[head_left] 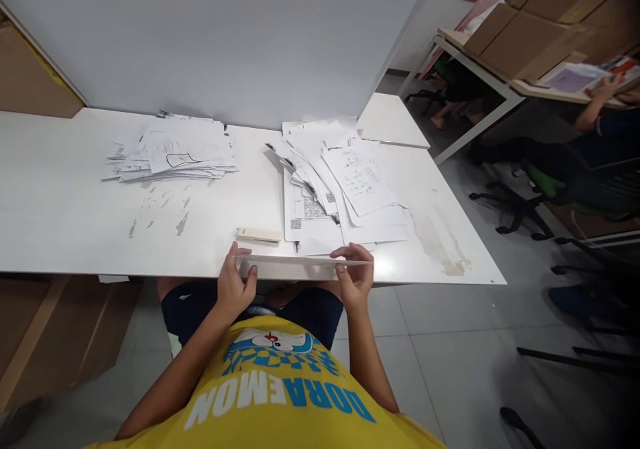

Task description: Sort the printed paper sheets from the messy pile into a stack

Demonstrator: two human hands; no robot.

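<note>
My left hand (pixel 234 284) and my right hand (pixel 356 277) grip the two ends of a thin stack of paper sheets (pixel 295 266), held upright on its edge at the front rim of the white table (pixel 65 196). Both hands have their fingers curled round the sheets. A cream stapler (pixel 259 235) lies on the table just beyond my left hand. A loose spread of printed sheets (pixel 345 186) lies just beyond my right hand. A second, neater pile of papers (pixel 173 150) sits farther back on the left.
A white partition wall (pixel 215 36) rises behind the table. To the right stand office chairs (pixel 550 182) and another desk (pixel 500 69) with cardboard boxes, where another person's arm (pixel 597 102) rests. Brown cardboard (pixel 55 329) leans under the table at left.
</note>
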